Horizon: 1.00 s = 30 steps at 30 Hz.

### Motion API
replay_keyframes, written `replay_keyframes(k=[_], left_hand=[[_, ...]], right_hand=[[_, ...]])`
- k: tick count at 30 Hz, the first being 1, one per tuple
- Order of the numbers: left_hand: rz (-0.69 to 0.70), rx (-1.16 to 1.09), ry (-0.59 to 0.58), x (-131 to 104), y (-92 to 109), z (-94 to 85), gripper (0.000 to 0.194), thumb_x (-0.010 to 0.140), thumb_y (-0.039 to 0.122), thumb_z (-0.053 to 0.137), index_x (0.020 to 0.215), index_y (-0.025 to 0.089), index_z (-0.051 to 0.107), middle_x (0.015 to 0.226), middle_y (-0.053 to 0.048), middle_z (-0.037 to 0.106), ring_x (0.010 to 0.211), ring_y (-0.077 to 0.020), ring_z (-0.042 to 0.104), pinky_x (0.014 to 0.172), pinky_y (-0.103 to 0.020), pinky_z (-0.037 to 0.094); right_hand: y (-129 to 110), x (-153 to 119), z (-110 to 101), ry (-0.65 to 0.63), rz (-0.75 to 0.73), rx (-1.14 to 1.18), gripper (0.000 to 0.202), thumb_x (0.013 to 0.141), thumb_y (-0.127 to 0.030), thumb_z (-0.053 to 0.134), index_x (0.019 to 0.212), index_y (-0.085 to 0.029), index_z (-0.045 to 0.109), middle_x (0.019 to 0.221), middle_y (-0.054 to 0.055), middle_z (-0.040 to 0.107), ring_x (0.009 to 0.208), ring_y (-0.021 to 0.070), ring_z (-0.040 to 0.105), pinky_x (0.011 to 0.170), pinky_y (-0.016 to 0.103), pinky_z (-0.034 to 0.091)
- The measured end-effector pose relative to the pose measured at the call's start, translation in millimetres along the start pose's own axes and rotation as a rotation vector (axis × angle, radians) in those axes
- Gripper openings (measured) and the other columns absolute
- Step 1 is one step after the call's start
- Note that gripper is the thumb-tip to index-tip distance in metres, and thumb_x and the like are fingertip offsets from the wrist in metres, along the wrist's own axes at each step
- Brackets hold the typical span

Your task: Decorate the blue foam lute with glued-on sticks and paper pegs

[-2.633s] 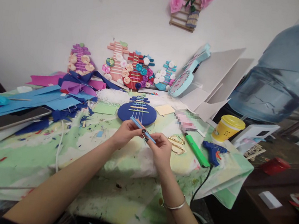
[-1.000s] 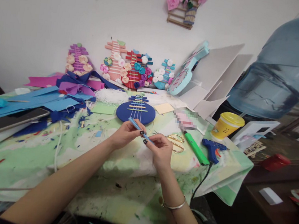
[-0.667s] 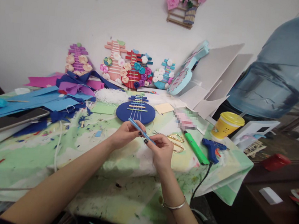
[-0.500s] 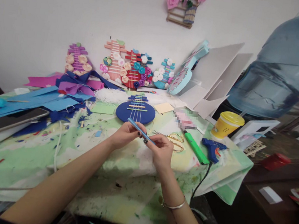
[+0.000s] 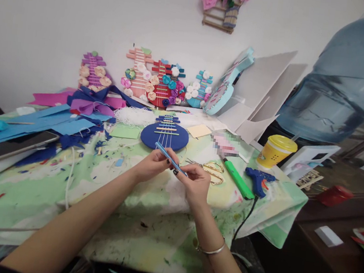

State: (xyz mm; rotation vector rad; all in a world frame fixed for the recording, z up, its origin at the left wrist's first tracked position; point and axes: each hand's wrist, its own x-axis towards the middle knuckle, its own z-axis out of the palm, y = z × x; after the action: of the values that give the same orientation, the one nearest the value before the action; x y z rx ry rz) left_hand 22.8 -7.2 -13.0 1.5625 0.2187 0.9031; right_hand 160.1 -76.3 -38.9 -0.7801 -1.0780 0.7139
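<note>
A narrow light-blue strip slants down to the right between my hands, above the green-patterned cloth. My left hand pinches it near its upper part, and my right hand grips the lower end. Just beyond them lies a dark blue lute shape with thin strings and pale crossbars. Gold-handled scissors are right beside my right hand, their blades partly visible. Farther right are a green cutter and a blue glue gun with a black cord.
Decorated lutes lean along the wall. Blue sheets and a phone lie left. A yellow-lidded cup stands right, near a large water bottle. A white cable crosses the cloth.
Both hands keep their hold on the blue strip and have barely moved. The view has shifted very slightly.
</note>
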Motion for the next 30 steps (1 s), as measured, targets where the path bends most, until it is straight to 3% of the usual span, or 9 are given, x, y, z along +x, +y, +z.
replay_keyframes(k=[7,12,18,23,30], left_hand=[[-0.011,0.011,0.031,0.2,1.4,0.4,0.023,0.076,0.036,0.062,0.078,0.013,0.061,0.074,-0.005,0.057,0.067,-0.0131,0.051,0.064,-0.026,0.038],[-0.068,-0.028,0.144,-0.4,3.1,-1.8,0.028,0.072,0.038,0.066,0.078,0.011,0.061,0.063,-0.004,0.058,0.061,-0.0127,0.052,0.060,-0.025,0.038],[-0.214,0.011,0.334,-1.8,3.2,-3.0,0.021,0.069,0.028,0.063,0.056,0.014,0.054,0.044,0.002,0.048,0.040,-0.0078,0.041,0.042,-0.022,0.028],[-0.221,0.065,0.320,-0.2,8.7,1.2,0.024,0.065,0.023,0.059,0.046,0.014,0.049,0.038,0.002,0.044,0.035,-0.0060,0.035,0.038,-0.022,0.023],[-0.289,0.133,0.253,-1.2,5.0,-2.9,0.025,0.069,0.027,0.057,0.050,0.011,0.062,0.038,-0.002,0.051,0.034,-0.0078,0.042,0.037,-0.021,0.027]], right_hand=[[-0.1,1.1,0.0,0.016,0.019,-0.022,0.012,0.061,-0.022,0.075,0.067,-0.018,0.066,0.065,0.002,0.066,0.064,0.0163,0.061,0.063,0.031,0.048],[0.8,0.9,-0.2,0.071,-0.011,-0.096,0.007,0.064,-0.020,0.072,0.068,-0.018,0.066,0.065,0.002,0.065,0.064,0.0158,0.059,0.063,0.030,0.047],[-1.9,-1.0,1.5,0.007,-0.082,-0.234,0.004,0.066,-0.015,0.068,0.068,-0.018,0.067,0.065,0.001,0.064,0.064,0.0152,0.057,0.063,0.029,0.045],[-3.0,-1.9,2.3,0.006,-0.096,-0.272,0.004,0.067,-0.015,0.067,0.069,-0.018,0.067,0.067,0.002,0.065,0.066,0.0160,0.059,0.065,0.029,0.046],[-2.7,-1.0,1.6,0.009,-0.111,-0.262,0.004,0.067,-0.016,0.067,0.070,-0.019,0.068,0.067,0.002,0.066,0.065,0.0166,0.060,0.064,0.030,0.048]])
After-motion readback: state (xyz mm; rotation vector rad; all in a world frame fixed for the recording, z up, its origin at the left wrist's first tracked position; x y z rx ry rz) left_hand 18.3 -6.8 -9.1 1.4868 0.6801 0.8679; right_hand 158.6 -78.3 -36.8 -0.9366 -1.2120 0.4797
